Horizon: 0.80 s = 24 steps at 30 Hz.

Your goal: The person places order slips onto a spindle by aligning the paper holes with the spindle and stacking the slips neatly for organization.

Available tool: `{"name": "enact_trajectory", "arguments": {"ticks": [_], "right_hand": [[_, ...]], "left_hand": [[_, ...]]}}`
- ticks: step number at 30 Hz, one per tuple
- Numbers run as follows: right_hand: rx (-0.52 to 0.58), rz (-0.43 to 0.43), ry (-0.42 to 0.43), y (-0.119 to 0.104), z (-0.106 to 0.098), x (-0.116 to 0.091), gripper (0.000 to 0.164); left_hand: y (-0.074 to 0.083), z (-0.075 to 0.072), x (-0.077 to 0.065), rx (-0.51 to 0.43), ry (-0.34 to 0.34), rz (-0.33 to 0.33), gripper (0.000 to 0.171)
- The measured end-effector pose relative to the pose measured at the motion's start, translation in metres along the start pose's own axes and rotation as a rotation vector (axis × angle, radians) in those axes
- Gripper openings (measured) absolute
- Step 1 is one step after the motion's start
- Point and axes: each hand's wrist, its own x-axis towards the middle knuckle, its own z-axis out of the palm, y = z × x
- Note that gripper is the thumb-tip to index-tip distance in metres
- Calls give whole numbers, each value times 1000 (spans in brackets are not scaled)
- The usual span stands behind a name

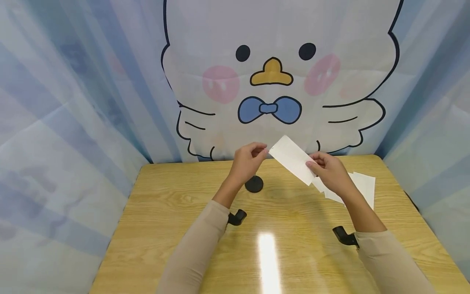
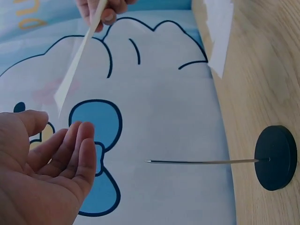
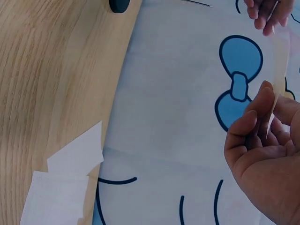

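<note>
A white paper slip is raised above the table, its right end pinched between the thumb and fingers of my right hand. Near the slip's upper left corner is my left hand. In the left wrist view, the left fingers are loosely bent, with a gap between them and the thumb and nothing held. Below the left hand stands a bill spike with a round black base. Its bare metal needle shows in the left wrist view; the left hand mostly hides it from the head view.
Several white paper slips lie overlapping on the right of the wooden table, partly behind my right forearm. A curtain with a printed cartoon bird hangs along the table's back edge. Black mounts are worn at both wrists.
</note>
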Motion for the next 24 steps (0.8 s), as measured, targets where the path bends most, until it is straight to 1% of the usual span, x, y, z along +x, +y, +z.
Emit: {"name": "enact_trajectory", "arguments": {"ticks": [3,7,13,17,24], "right_hand": [[-12,-1,0,-6,2,2,36],[-31,0,-13,-11,3,5,38],[-30,-2,-29,-16,6,9,35],[-36,-7,-36,-16,10,14,35],[-25,10,-57,-14,19,22,34]], "left_hand": [[3,1,3,-22,9,2,26],[4,0,5,-27,22,-1,20],[3,-3,8,-29,23,-39,17],[0,-6,10,-31,28,-69,15],[-9,-7,12,-19,80,-101,11]]}}
